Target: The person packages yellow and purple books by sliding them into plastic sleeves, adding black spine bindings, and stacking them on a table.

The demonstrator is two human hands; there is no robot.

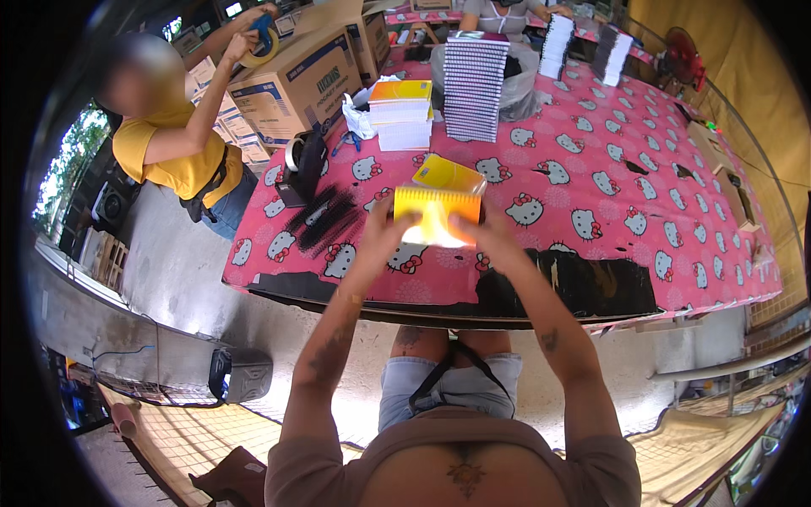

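Right at the near edge of the pink cartoon-cat tablecloth [591,182], the person has a small stack of yellow spiral notebooks [437,215] pinched between both hands. The left hand [386,230] clamps the stack's left end and the right hand [483,237] the right end, fingers curled around the edges and thumbs on the near face, so both are gripping, not loose. It looks like the stack is raised and tilted with the spiral side up, probably to square the covers against each other, though I can't tell if the bottom edge touches the cloth.

Just behind that stack lies another yellow notebook [449,173], flat and a bit skewed, like it's next in line. Further back from the stack there's a squat pile of white and yellow books [402,114], and beside that a tall tower of dark spiral notebooks [474,86], stacked high likely to save table room.

To the left of the held stack sits a black tape dispenser [302,165], parked within reach of the edge. Beyond it, a co-worker in a yellow shirt [173,152] holds a tape roll [260,46] against a cardboard box [296,84], seemingly sealing it. Far behind the tower, another person's hands rest near more notebook piles [556,46].
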